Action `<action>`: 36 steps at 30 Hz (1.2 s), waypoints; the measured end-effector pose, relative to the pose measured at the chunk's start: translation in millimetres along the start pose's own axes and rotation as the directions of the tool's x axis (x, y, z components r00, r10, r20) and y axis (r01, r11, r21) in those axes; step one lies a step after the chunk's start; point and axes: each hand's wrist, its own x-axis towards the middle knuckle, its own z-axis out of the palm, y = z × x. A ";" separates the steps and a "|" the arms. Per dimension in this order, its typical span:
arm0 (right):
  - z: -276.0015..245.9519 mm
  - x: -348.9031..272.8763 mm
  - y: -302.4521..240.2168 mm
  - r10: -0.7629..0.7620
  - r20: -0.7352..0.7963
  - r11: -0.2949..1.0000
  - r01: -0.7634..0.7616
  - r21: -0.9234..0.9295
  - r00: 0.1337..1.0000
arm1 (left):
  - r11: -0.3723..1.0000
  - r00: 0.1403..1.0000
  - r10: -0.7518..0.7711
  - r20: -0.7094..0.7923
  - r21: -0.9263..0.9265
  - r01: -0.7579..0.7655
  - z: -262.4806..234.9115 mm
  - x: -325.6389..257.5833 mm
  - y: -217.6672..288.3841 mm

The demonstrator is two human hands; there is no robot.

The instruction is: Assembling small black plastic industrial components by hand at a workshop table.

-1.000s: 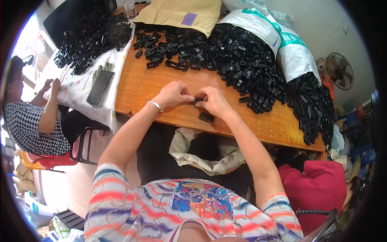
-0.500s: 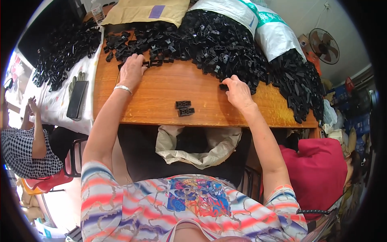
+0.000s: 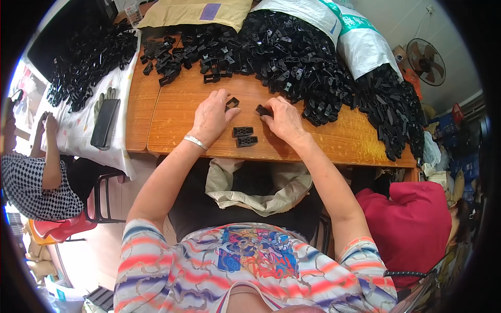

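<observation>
My left hand [image 3: 213,117] is closed at the fingertips on a small black plastic frame [image 3: 234,101], just above the wooden tabletop [image 3: 182,120]. Facing it, my right hand [image 3: 283,120] pinches a small black plastic piece [image 3: 262,110] between thumb and fingers; the fingers partly cover it. Between the hands, nearer the table's front edge, lie two black plastic blocks, one [image 3: 242,131] just behind the other [image 3: 247,141]. Beyond my hands spreads a large heap of black plastic parts [image 3: 292,57], with a loose black frame [image 3: 211,78] at its near edge.
Parts spill from a yellow bag [image 3: 193,13] and white bags [image 3: 368,47] at the back. A black pile [image 3: 94,62] and a dark phone-like slab [image 3: 105,123] lie on a cloth at left. An open sack [image 3: 258,201] hangs below the table edge. Another person [image 3: 44,182] sits at left.
Both hands have come from the heap's edge toward the middle of the table. The left now has a black frame at its fingertips, the right a black piece. The two blocks still lie together.
</observation>
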 end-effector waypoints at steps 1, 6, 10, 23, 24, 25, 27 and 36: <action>0.3 -0.4 1.2 -0.001 0.000 1.000 0.001 -0.001 1.000 | 0.999 1.000 -0.028 -0.002 -0.030 0.028 -0.8 -0.6 3.5; -2.3 -2.8 0.3 0.025 0.037 0.999 -0.027 0.034 0.999 | 0.996 0.992 -0.054 0.113 -0.069 0.062 -3.0 1.3 2.7; -3.5 -5.1 -0.5 0.021 0.050 0.999 -0.023 0.041 0.999 | 0.973 0.975 0.182 0.129 0.119 -0.198 -11.6 4.2 3.1; 7.7 10.4 -31.6 -0.102 -0.057 0.971 0.112 0.213 0.993 | 0.995 0.968 0.097 0.233 0.005 -0.101 -14.2 8.0 -14.3; 9.9 13.3 -35.9 -0.140 -0.077 0.968 0.152 0.198 0.987 | 0.997 0.973 0.077 0.218 -0.021 -0.075 -11.8 7.7 -17.1; 12.7 15.6 -38.4 -0.142 -0.077 0.968 0.154 0.198 0.987 | 0.998 0.977 0.059 0.203 -0.048 -0.050 -10.5 8.1 -18.4; 18.5 19.6 -40.9 -0.219 -0.089 0.961 0.230 0.151 0.972 | 0.999 0.973 0.033 0.227 -0.043 -0.024 -7.2 9.9 -20.5; 18.5 28.7 -38.9 -0.211 0.070 0.977 0.209 0.033 0.975 | 0.984 0.961 -0.015 0.276 -0.166 0.063 -8.2 13.9 -26.1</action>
